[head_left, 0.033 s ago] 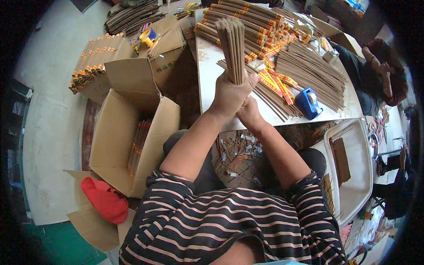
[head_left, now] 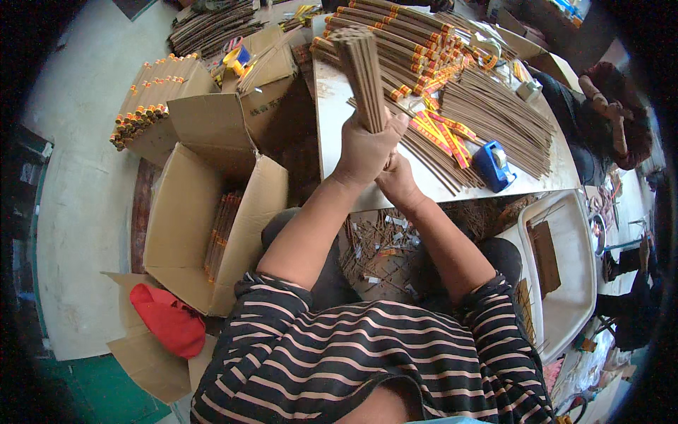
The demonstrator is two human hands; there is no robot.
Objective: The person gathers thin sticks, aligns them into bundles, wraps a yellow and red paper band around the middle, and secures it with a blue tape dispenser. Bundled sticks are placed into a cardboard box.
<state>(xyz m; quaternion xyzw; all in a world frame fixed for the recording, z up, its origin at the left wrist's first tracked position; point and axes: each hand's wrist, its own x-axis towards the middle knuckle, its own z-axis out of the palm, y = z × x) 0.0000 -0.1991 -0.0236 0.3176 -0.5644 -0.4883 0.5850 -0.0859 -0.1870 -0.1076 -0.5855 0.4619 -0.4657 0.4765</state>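
A thick bundle of brown incense sticks (head_left: 359, 74) stands nearly upright above the near left part of the white table, its top leaning a little to the left. My left hand (head_left: 365, 150) is wrapped round its lower part. Just below and to the right, my right hand (head_left: 399, 181) is closed at the bundle's bottom end, partly hidden behind my left hand. Loose incense sticks (head_left: 432, 159) lie on the table beside my hands. Red and yellow paper bands (head_left: 441, 134) rest over them, with a blue tape dispenser (head_left: 494, 167) to the right.
Banded incense bundles (head_left: 395, 35) are piled at the table's back, a loose spread of sticks (head_left: 498, 116) at right. Left stands an open cardboard box (head_left: 180, 219) holding some bundles, near a red cloth (head_left: 167, 321). A white tub (head_left: 575, 283) is at right. Another person's arm (head_left: 607, 109) shows beyond.
The bundle's top has tipped slightly to the left, and its sticks look more even at the top. Both my hands have shifted only a little.
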